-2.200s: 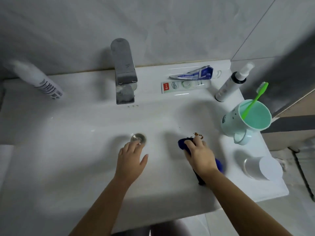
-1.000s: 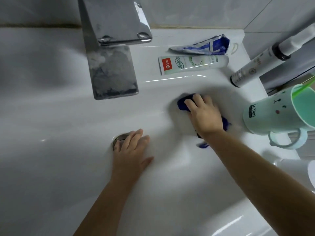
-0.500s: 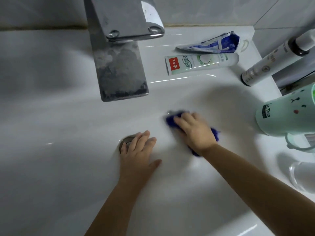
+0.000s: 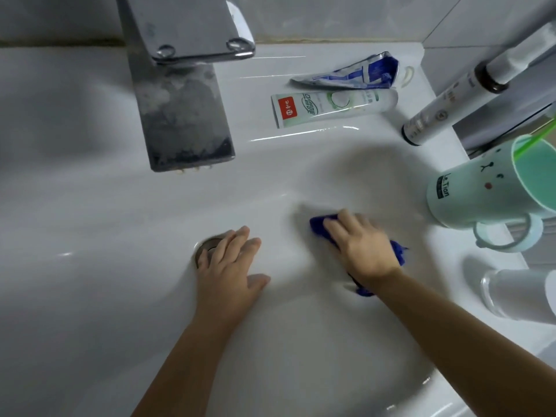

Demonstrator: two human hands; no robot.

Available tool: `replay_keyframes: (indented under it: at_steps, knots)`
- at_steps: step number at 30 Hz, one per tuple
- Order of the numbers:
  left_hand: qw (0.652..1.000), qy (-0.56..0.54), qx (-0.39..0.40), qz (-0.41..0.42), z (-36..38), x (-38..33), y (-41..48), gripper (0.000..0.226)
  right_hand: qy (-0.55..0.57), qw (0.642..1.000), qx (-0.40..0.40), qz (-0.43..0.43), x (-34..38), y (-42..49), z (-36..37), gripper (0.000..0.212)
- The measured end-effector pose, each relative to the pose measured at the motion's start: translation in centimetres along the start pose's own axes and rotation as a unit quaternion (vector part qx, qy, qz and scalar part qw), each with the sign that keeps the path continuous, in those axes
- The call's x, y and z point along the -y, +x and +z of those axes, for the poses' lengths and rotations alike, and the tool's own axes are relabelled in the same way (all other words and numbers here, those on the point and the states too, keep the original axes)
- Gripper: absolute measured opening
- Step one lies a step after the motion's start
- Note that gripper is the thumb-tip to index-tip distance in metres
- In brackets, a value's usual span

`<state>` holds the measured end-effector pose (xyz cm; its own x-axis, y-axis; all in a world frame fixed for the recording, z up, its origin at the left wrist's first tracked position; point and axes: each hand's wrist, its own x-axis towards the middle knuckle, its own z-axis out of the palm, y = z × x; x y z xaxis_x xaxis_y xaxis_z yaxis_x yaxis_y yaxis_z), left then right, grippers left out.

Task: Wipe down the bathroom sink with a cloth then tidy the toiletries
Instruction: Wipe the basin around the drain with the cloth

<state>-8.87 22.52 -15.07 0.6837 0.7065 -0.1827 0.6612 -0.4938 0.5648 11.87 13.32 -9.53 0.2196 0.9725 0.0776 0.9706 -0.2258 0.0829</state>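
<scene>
Now, your big white sink (image 4: 90, 206) fills the view, and the grey tap (image 4: 180, 100) hangs over its back. At the right edge stands the mint cup (image 4: 481, 194), with "Le Tian" printed on its side.

Your left hand (image 4: 231, 266) lies flat in the bowl, fingers close together and thumb out, its tips over the drain (image 4: 207, 245). Your right hand (image 4: 361, 248) presses the blue cloth (image 4: 319, 225) onto the bowl, fingers straight and side by side on top of it. Bits of cloth peek out past the fingertips and by the wrist.

The white tube (image 4: 331, 108) and the blue tube (image 4: 349, 72) lie up from the cloth on the back ledge, well apart from it. Both lie long-ways, left to right. Your right hand is nearer, so I think it should tidy them once the wiping is done.

The white tube has a red square and green writing, too small to read.
</scene>
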Motion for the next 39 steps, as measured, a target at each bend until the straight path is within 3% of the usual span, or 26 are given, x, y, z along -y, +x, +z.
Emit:
replay_keyframes:
  at_steps: [4,6,7,9,10,12,14,16,19,22,24,26,29,33,36,39]
  knots:
    - [1.000,-0.001,-0.011,0.003,-0.2,0.0,0.1,0.061,-0.063,0.971,-0.143,0.179,-1.2,5.0,-0.5,0.023]
    - [1.000,-0.001,-0.026,0.007,-0.1,0.0,0.2,0.062,-0.022,0.955,-0.190,0.225,0.1,6.6,0.7,0.020]
    - [1.000,0.003,-0.029,0.010,-0.1,0.0,0.2,0.062,0.020,0.956,-0.186,0.226,1.0,6.8,1.4,0.018]
    - [0.999,0.007,-0.028,0.012,0.0,0.1,0.1,0.065,0.100,0.979,-0.076,0.157,3.2,5.7,2.6,0.018]
    - [1.000,0.001,-0.020,0.010,-0.1,0.0,0.1,0.066,0.111,0.989,-0.018,0.097,3.7,4.4,2.9,0.019]
    - [1.000,-0.018,0.000,-0.003,-0.1,0.0,0.0,0.062,0.055,0.998,0.025,0.018,2.2,2.8,2.1,0.022]
    - [1.000,-0.016,0.005,-0.008,0.0,-0.1,0.0,0.062,-0.059,0.997,-0.022,0.036,-0.5,3.1,0.7,0.024]
    - [1.000,-0.015,-0.002,-0.005,0.0,-0.1,0.0,0.061,-0.127,0.979,-0.110,0.113,-2.1,4.7,-0.3,0.021]
    - [1.000,-0.005,-0.014,0.004,-0.1,0.0,0.1,0.069,-0.017,0.967,-0.163,0.193,0.7,6.5,1.0,0.023]
    - [1.000,-0.008,-0.019,-0.002,0.0,0.1,0.1,0.062,0.185,0.973,-0.026,0.132,5.1,4.0,2.8,0.026]
    - [1.000,-0.010,-0.014,-0.001,0.2,0.0,0.1,0.060,0.229,0.967,0.086,0.066,4.6,0.4,2.2,0.028]
    - [1.000,-0.007,-0.007,-0.002,0.1,-0.1,0.1,0.061,0.170,0.975,0.145,-0.020,2.0,-2.8,0.2,0.031]
    - [1.000,-0.006,-0.007,-0.004,-0.1,-0.2,0.1,0.062,-0.040,0.973,0.176,-0.147,-1.4,-2.9,-2.2,0.043]
    - [1.000,-0.002,-0.021,0.010,0.0,0.3,0.0,0.060,-0.103,0.983,0.149,0.016,-1.0,1.1,-2.3,0.048]
    - [1.000,-0.001,-0.014,0.016,0.1,0.6,0.0,0.058,-0.013,0.985,0.169,-0.027,-2.0,-2.9,-3.3,0.030]
    - [1.000,0.004,-0.016,0.014,0.0,0.5,0.1,0.060,0.073,0.966,0.242,-0.062,-3.0,-5.9,-5.5,0.023]
